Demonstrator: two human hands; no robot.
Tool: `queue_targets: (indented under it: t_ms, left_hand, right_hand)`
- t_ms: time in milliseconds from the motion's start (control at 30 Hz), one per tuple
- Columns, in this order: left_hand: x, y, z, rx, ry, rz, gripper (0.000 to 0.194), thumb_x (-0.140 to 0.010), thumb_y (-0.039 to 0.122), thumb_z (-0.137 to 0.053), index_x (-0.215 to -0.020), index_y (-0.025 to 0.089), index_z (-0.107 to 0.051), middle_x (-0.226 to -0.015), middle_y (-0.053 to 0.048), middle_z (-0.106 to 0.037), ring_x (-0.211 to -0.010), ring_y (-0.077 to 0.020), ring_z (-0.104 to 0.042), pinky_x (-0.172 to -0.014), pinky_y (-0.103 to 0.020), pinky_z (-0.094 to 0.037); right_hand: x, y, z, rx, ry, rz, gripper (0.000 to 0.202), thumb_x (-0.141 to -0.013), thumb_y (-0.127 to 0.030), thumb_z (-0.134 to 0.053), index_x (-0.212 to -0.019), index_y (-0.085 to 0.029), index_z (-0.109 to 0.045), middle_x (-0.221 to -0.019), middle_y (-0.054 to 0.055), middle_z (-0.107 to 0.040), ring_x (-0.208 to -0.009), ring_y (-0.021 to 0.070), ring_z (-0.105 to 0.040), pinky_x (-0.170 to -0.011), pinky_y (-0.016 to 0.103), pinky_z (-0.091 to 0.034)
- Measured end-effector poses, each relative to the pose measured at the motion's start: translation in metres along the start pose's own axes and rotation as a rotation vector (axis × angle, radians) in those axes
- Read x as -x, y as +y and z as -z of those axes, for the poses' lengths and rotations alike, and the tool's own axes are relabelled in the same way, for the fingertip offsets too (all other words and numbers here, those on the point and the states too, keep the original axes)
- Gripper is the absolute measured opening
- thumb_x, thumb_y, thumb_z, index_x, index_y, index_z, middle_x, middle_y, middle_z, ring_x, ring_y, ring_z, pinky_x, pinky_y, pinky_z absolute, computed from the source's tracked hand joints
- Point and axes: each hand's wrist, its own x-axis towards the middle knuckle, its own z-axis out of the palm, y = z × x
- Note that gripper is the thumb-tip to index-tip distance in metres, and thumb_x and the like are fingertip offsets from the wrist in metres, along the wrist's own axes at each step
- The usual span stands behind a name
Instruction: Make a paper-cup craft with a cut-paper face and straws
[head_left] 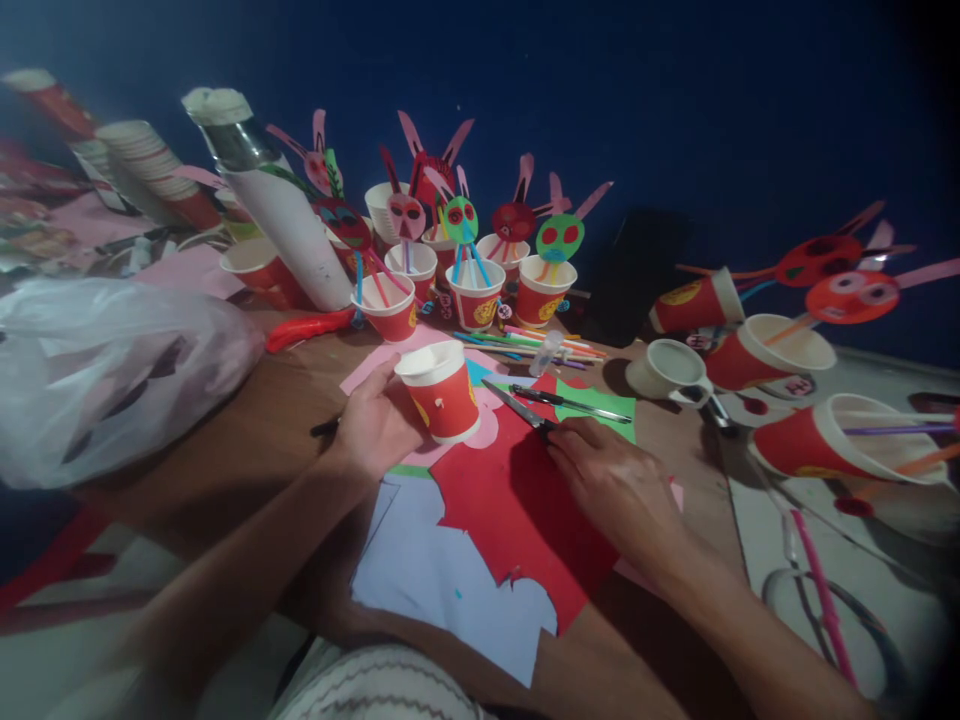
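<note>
A red paper cup (439,400) with a white rim is in my left hand (375,425), its fingers behind and beside the cup. The cup leans slightly, and a small pale spot shows on its side. My right hand (607,480) is closed around the dark handle of a pair of scissors (514,403), whose blades point away and to the left. Beneath both lie a cut sheet of red paper (517,510) and a pale blue sheet (442,570). A black pen (570,402) rests just beyond the scissors on green paper (600,405).
Several red cups with paper faces on straws (476,290) stand at the back. Loose straws (525,347) lie before them. A white mug (667,370) and more cups (847,440) are to the right. A plastic bag (120,380) and a leaning white bottle (289,220) are left.
</note>
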Motion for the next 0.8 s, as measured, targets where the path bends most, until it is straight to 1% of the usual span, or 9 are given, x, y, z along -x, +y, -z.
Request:
queue_targets:
  t_ms: [100,200,267,300,367,433,500,600,800]
  left_hand:
    - [0.003,-0.008,-0.004,-0.037,0.000,-0.120,0.032,-0.085,0.039,-0.044,-0.101,0.018,-0.062,-0.107,-0.007,-0.066,-0.107,-0.0275,-0.056,-0.088,-0.043,-0.046]
    - [0.014,-0.025,-0.010,-0.104,-0.015,-0.210,0.033,-0.086,0.041,-0.043,-0.107,0.022,-0.060,-0.111,-0.006,-0.064,-0.111,-0.0274,-0.053,-0.088,-0.043,-0.046]
    - [0.025,-0.038,-0.012,-0.216,-0.037,-0.250,0.037,-0.086,0.044,-0.044,-0.113,0.023,-0.057,-0.116,-0.007,-0.061,-0.115,-0.0278,-0.050,-0.090,-0.042,-0.045]
    - [0.031,-0.043,-0.011,-0.299,-0.047,-0.272,0.037,-0.086,0.043,-0.046,-0.117,0.025,-0.054,-0.120,-0.007,-0.058,-0.117,-0.0275,-0.048,-0.092,-0.041,-0.043]
    - [0.042,-0.050,-0.008,-0.524,-0.147,-0.373,0.045,-0.085,0.042,-0.047,-0.126,0.025,-0.048,-0.127,-0.009,-0.051,-0.119,-0.0292,-0.044,-0.098,-0.042,-0.038]
    - [0.048,-0.053,-0.003,-0.744,-0.342,-0.549,0.055,-0.080,0.045,-0.053,-0.129,0.021,-0.045,-0.129,-0.012,-0.047,-0.120,-0.0331,-0.040,-0.101,-0.046,-0.033]
    - [0.049,-0.052,0.000,-0.845,-0.466,-0.716,0.062,-0.075,0.050,-0.055,-0.129,0.020,-0.045,-0.128,-0.014,-0.045,-0.120,-0.0363,-0.038,-0.102,-0.050,-0.030]
    - [0.045,-0.051,0.002,-0.855,-0.522,-0.836,0.065,-0.070,0.054,-0.058,-0.126,0.021,-0.048,-0.122,-0.015,-0.049,-0.115,-0.0376,-0.041,-0.099,-0.054,-0.030]
    - [0.045,-0.050,0.001,-0.843,-0.534,-0.827,0.059,-0.068,0.041,-0.064,-0.122,0.023,-0.049,-0.115,-0.014,-0.052,-0.108,-0.0365,-0.046,-0.092,-0.055,-0.037]
  right_hand:
    - [0.000,-0.004,0.003,-0.290,0.049,-0.053,0.021,-0.089,-0.028,-0.049,-0.105,-0.019,-0.060,-0.101,0.007,-0.065,-0.089,0.0218,-0.062,-0.072,0.031,-0.047]
    - [0.000,-0.013,0.002,-0.578,0.022,-0.047,0.058,-0.080,-0.044,-0.059,-0.130,-0.021,-0.039,-0.118,0.010,-0.058,-0.103,0.0252,-0.058,-0.082,0.038,-0.049]
    - [0.000,-0.021,-0.002,-0.677,0.024,0.016,0.084,-0.071,-0.051,-0.067,-0.137,-0.020,-0.027,-0.132,0.015,-0.047,-0.116,0.0293,-0.049,-0.089,0.044,-0.046]
    - [0.000,-0.024,-0.005,-0.708,0.046,0.059,0.088,-0.068,-0.052,-0.068,-0.137,-0.018,-0.026,-0.134,0.016,-0.044,-0.119,0.0303,-0.046,-0.092,0.046,-0.044]
    - [-0.001,-0.029,-0.013,-0.758,0.120,0.147,0.078,-0.071,-0.044,-0.068,-0.133,-0.017,-0.031,-0.130,0.017,-0.047,-0.121,0.0295,-0.044,-0.095,0.045,-0.042]
    - [-0.002,-0.029,-0.019,-0.788,0.224,0.222,0.069,-0.071,-0.035,-0.068,-0.129,-0.018,-0.035,-0.126,0.016,-0.050,-0.119,0.0284,-0.046,-0.096,0.044,-0.041]
    - [-0.002,-0.025,-0.023,-0.799,0.284,0.291,0.069,-0.069,-0.032,-0.069,-0.128,-0.020,-0.035,-0.123,0.014,-0.053,-0.116,0.0279,-0.049,-0.096,0.043,-0.041]
    - [-0.001,-0.020,-0.025,-0.802,0.268,0.386,0.075,-0.068,-0.036,-0.070,-0.130,-0.022,-0.032,-0.123,0.013,-0.055,-0.115,0.0278,-0.051,-0.096,0.042,-0.041]
    - [0.000,-0.015,-0.024,-0.783,0.147,0.402,0.077,-0.068,-0.045,-0.068,-0.131,-0.018,-0.034,-0.124,0.015,-0.055,-0.115,0.0274,-0.052,-0.096,0.041,-0.042]
